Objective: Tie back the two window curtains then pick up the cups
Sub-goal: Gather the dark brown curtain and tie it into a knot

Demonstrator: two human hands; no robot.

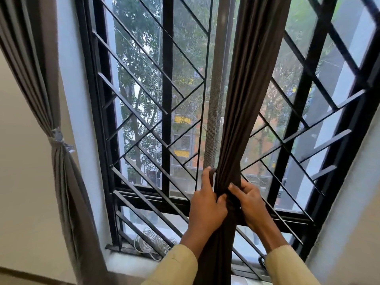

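A dark brown curtain point(246, 95) hangs gathered into a narrow bundle in front of the window's middle. My left hand point(205, 202) grips the bundle from the left, fingers wrapped behind it. My right hand point(249, 197) pinches the folds from the right at the same height. At the far left, a second grey-brown curtain point(30, 75) hangs against the wall, cinched by a pale tie point(58, 138). No cups are in view.
A black metal window grille point(148, 124) with diagonal bars spans the window behind the curtain. A coil of white cable point(150, 243) lies on the sill at the bottom. Pale walls flank the window on both sides.
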